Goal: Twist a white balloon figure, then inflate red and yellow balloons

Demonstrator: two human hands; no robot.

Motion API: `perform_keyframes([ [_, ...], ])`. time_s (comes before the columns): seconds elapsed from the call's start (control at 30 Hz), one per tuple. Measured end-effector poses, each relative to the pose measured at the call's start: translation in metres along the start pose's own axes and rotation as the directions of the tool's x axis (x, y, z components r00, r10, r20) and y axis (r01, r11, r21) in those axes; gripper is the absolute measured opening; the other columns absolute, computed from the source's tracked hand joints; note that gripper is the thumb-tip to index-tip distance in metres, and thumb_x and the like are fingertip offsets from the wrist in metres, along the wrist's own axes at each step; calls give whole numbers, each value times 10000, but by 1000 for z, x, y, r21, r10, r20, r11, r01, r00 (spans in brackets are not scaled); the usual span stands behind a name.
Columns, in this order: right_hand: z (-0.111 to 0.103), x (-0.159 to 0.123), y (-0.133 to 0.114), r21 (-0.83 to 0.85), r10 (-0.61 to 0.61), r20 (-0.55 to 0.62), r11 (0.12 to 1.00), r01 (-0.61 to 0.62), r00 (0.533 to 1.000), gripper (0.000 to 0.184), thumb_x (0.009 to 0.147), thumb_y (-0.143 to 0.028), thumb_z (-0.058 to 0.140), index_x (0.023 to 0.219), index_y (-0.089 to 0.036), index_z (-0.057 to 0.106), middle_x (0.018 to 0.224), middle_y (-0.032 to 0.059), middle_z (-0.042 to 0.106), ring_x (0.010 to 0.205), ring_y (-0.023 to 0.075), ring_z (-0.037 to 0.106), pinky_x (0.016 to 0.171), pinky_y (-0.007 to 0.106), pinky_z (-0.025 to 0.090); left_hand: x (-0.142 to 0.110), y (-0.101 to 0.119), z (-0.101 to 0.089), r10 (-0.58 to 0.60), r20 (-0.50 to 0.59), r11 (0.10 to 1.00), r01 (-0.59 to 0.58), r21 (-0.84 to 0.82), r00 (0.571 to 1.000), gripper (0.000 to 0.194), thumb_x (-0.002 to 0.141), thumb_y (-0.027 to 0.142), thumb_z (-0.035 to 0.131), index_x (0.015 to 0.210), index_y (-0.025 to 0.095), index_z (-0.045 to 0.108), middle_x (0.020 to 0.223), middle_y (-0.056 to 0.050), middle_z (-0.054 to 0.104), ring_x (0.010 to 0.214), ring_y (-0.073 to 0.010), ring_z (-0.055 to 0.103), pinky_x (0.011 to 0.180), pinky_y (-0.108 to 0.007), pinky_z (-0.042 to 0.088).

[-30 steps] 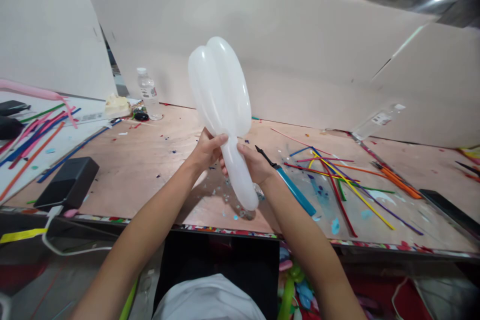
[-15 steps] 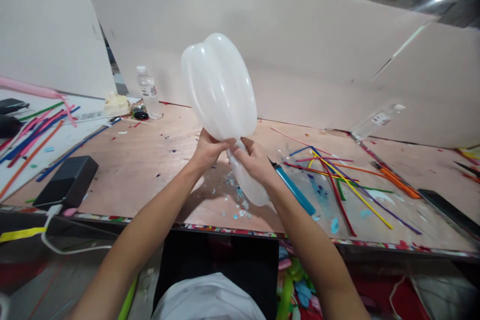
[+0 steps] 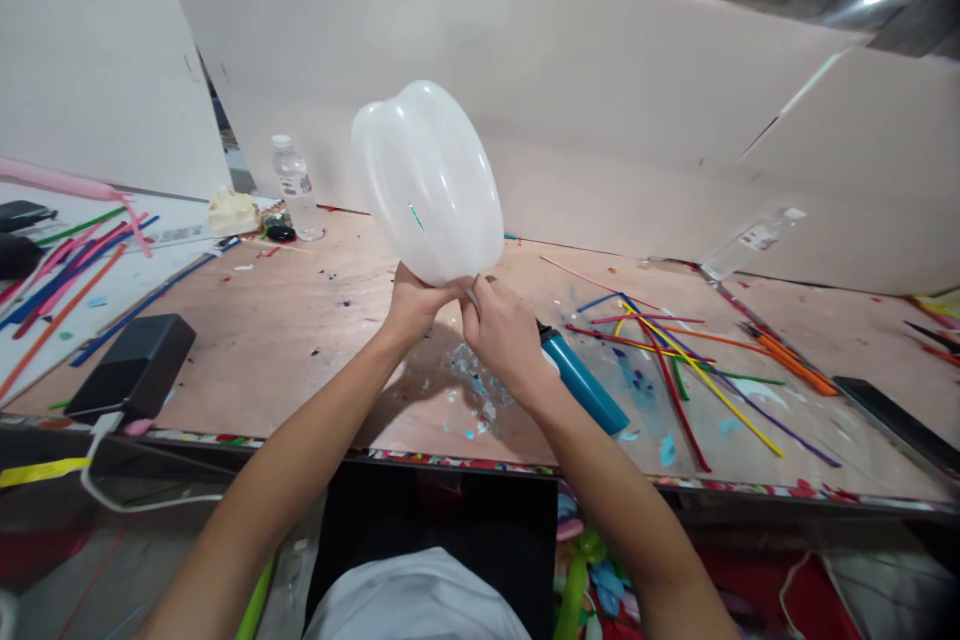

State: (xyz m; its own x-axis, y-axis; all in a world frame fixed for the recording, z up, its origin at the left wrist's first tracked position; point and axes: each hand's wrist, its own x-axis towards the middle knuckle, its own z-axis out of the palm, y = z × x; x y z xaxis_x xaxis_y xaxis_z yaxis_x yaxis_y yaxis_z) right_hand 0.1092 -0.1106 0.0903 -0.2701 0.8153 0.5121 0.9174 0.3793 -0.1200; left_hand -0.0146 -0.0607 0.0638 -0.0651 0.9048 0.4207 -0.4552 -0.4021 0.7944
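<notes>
one white balloon (image 3: 431, 185) is held up directly above both hands, its lower end gripped between them. one upright bottle (image 3: 296, 188) is seen beyond and left of the hands, and one tilted bottle (image 3: 754, 245) beyond and well to the right, two in all. one teal pump (image 3: 589, 385) is partly hidden behind the right wrist; whether it is touched cannot be told. one black box (image 3: 135, 370) is set well left of the hands. the thin strips (image 3: 679, 370) right of the hands are too tangled to be counted surely.

the left hand (image 3: 416, 305) is closed around the balloon's base, its fingertips partly hidden. by the right hand (image 3: 506, 330), just beside it, the same base is pinched between thumb and curled fingers.

the balloon is glossy and taut, bulged into rounded lobes. the bottles are clear and smooth. below the hands, small pale-blue scraps (image 3: 480, 390) are scattered on the pinkish, wood-like tabletop (image 3: 262, 320).
</notes>
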Motion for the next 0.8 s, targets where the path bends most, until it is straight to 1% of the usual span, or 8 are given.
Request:
perform_keyframes([
  [0.23, 9, 10, 2, -230, 2, 59, 973, 12, 998, 263, 972, -368, 394, 1016, -174, 565, 946, 102, 660, 852, 247, 618, 690, 319, 368, -3, -6, 7, -74, -170, 997, 75, 1, 983, 624, 554, 298, 855, 1113, 128, 636, 950, -101, 714, 962, -263, 663, 850, -395, 536],
  [0.33, 14, 16, 6, -244, 42, 122, 970, -11, 992, 312, 969, -390, 377, 1033, -169, 587, 970, 119, 671, 854, 257, 630, 681, 312, 375, -2, -9, 5, -120, -228, 989, 136, 53, 966, 697, 504, 323, 868, 1123, 126, 618, 952, -104, 712, 975, -286, 657, 848, -424, 536],
  [0.4, 16, 19, 10, -221, 52, 155, 975, -17, 986, 323, 968, -370, 365, 1027, -166, 608, 982, 121, 681, 852, 257, 640, 680, 309, 379, -1, -9, 4, -148, -217, 980, 173, 99, 965, 746, 477, 310, 874, 1144, 134, 591, 1000, -110, 703, 1004, -294, 645, 848, -424, 536],
  [0.5, 14, 19, 16, -112, 39, 164, 994, -21, 986, 323, 959, -340, 367, 1027, -168, 633, 979, 112, 700, 851, 251, 650, 689, 306, 383, 0, 1, 1, -208, -137, 966, 225, 128, 969, 766, 542, 326, 848, 1219, 196, 513, 1170, -107, 647, 1075, -279, 614, 863, -414, 531],
  [0.57, 10, 19, 21, 45, 24, 164, 999, -32, 986, 338, 959, -335, 353, 1024, -173, 643, 951, 101, 712, 854, 241, 651, 706, 300, 387, 1, 13, -2, -260, -58, 960, 265, 88, 964, 706, 650, 396, 775, 1265, 265, 455, 1306, -80, 573, 1146, -267, 578, 898, -430, 513],
  [0.63, 6, 18, 27, 243, 13, 188, 968, -59, 982, 351, 950, -338, 347, 966, -171, 655, 908, 88, 714, 859, 231, 646, 724, 296, 396, 2, 27, -7, -332, 65, 943, 331, 17, 941, 592, 743, 472, 654, 1268, 280, 458, 1369, -65, 530, 1211, -282, 531, 940, -471, 480],
  [0.73, -1, 20, 35, 509, 18, 277, 845, -163, 961, 311, 894, -342, 398, 801, -167, 637, 823, 62, 693, 834, 225, 633, 725, 303, 420, 6, 45, -17, -431, 255, 892, 451, -26, 866, 514, 787, 518, 512, 1179, 193, 572, 1295, -108, 590, 1227, -336, 504, 977, -530, 430],
  [0.8, -7, 19, 38, 656, 6, 404, 695, -294, 915, 296, 869, -364, 407, 748, -175, 600, 749, 47, 666, 744, 212, 627, 678, 311, 451, 9, 51, -24, -444, 312, 885, 466, 7, 840, 478, 786, 506, 536, 1113, 170, 630, 1216, -126, 633, 1170, -341, 542, 974, -534, 430],
])
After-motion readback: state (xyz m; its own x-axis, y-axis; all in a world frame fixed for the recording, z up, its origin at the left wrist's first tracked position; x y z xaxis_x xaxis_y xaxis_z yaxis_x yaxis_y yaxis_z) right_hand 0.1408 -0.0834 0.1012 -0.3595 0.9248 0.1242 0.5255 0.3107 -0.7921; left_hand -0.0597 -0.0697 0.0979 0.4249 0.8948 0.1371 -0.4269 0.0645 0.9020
